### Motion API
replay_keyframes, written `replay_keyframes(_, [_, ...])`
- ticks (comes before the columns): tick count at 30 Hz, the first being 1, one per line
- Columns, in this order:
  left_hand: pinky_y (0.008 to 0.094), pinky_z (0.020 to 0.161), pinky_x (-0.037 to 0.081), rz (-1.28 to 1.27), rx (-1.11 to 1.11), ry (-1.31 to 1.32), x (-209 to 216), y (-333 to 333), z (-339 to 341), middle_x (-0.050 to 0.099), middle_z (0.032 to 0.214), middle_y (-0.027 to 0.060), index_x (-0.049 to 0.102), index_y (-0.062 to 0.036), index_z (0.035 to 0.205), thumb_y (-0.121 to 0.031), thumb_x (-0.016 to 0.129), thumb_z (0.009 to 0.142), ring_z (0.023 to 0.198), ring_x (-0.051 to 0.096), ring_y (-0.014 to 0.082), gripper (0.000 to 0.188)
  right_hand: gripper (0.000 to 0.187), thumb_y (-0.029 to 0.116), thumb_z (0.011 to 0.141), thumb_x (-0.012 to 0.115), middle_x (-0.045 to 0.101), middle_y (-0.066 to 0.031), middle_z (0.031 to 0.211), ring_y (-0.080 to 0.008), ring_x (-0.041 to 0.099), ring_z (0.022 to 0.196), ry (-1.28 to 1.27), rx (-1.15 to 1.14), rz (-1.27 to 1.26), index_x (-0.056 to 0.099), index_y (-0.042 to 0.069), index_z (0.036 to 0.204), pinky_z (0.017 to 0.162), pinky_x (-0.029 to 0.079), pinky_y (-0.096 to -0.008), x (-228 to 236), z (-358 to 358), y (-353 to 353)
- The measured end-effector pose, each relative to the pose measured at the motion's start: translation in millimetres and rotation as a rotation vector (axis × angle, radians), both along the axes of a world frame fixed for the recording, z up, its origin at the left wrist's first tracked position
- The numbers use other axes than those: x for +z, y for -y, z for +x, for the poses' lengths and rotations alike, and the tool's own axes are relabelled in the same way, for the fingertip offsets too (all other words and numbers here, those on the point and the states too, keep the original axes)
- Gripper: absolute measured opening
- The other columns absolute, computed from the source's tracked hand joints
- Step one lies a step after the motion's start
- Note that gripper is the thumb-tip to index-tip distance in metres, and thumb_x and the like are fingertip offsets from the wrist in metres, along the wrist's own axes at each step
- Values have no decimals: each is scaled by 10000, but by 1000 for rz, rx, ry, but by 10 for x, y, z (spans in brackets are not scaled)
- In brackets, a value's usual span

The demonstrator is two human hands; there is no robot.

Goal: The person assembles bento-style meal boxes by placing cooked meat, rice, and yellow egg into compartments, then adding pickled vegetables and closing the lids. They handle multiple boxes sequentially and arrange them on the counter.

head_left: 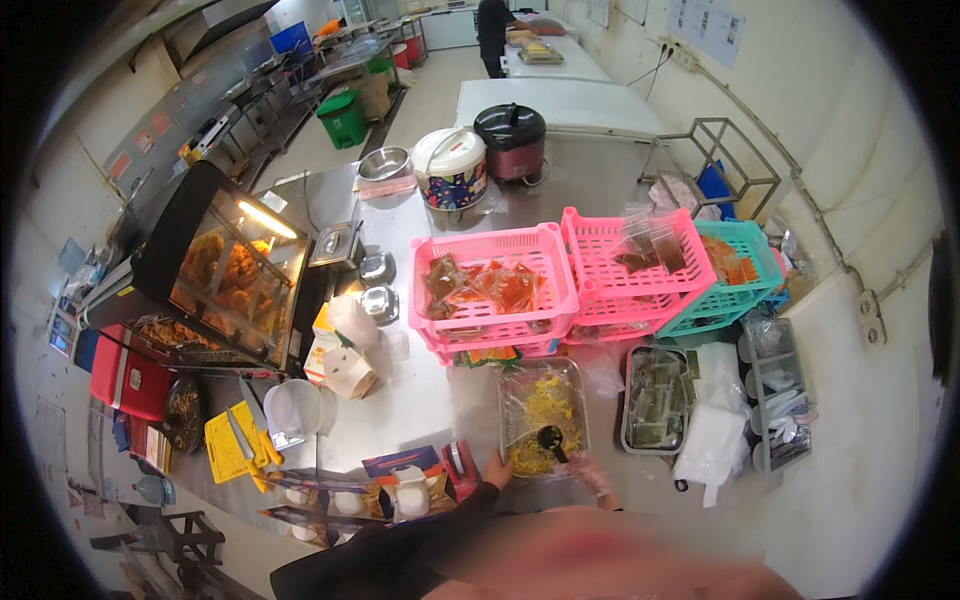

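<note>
Fingers (497,466) of the left hand (495,470) curled against the near left corner of a steel tray (512,385), though whether they gripped the rim or only pressed on it could not be told. The right hand (597,478), seemingly inside a thin clear glove, sat at the tray's near right corner; blur hid how its fingers stood, so their state could not be told either. Just between the two hands a black scoop (551,438) lay in the tray, its bowl on the yellow shredded food (545,405) that covered most of the tray's floor under a loose clear film.

Right of that tray stood a second steel tray (629,400) packed with small dark-green sachets, and beyond it a heap of white plastic bags (712,430). Behind both trays rose stacked pink baskets (490,248) holding brownish sauce packets, with a teal basket (750,285) further right. Near the left hand lay a red tape dispenser (460,466) and a carton of white cups. Farther left on the steel counter (420,390) stood a glass warming case (225,275) with fried food inside, and two rice cookers (480,160) stood at the far end.
</note>
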State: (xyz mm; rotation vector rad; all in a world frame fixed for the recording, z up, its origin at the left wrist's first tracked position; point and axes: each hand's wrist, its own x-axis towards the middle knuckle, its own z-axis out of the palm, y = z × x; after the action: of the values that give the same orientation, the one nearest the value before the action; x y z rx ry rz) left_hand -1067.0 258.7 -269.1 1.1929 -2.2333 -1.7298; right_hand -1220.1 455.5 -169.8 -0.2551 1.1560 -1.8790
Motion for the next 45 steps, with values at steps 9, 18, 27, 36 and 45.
replay_keyframes(9, [307,791,504,591,-5,-51,1531,53,657,577,1192,145,257,-2,1444,-110,575,916,997,584,202,626,367,360,928,589,610,-44,933,-129,589,804,-715,-364,38,553,64,1142,673,472,-269,3358,-1335,341])
replay_keyframes(18, [302,957,432,355,12,-311,2989,250,1543,515,1301,126,342,25,1407,-62,631,880,1137,523,173,608,176,166,950,562,613,-39,830,-154,573,771,-433,-417,-517,586,15,1036,680,451,-255,5430,-2058,1707])
replay_keyframes(27, [261,775,504,337,293,-450,3553,572,1741,633,1073,100,375,9,1380,7,600,868,926,612,138,559,297,224,927,611,653,-127,1003,-147,536,740,-640,-892,-454,580,5,1126,676,447,-276,4759,-407,1433])
replay_keyframes(36, [223,496,502,340,593,-452,3705,683,1867,633,988,114,368,-33,1392,-48,604,862,675,625,124,580,419,191,914,563,608,-67,1175,-127,627,767,-1935,-807,286,525,90,1319,635,457,-225,4713,-1644,1957])
replay_keyframes(45, [192,505,449,282,713,-647,3737,1037,1967,636,1007,36,438,-48,1356,-52,596,870,721,607,67,511,404,155,906,555,605,-146,1131,-189,599,715,-969,-757,-316,494,38,1287,588,495,-264,4197,-1268,1794])
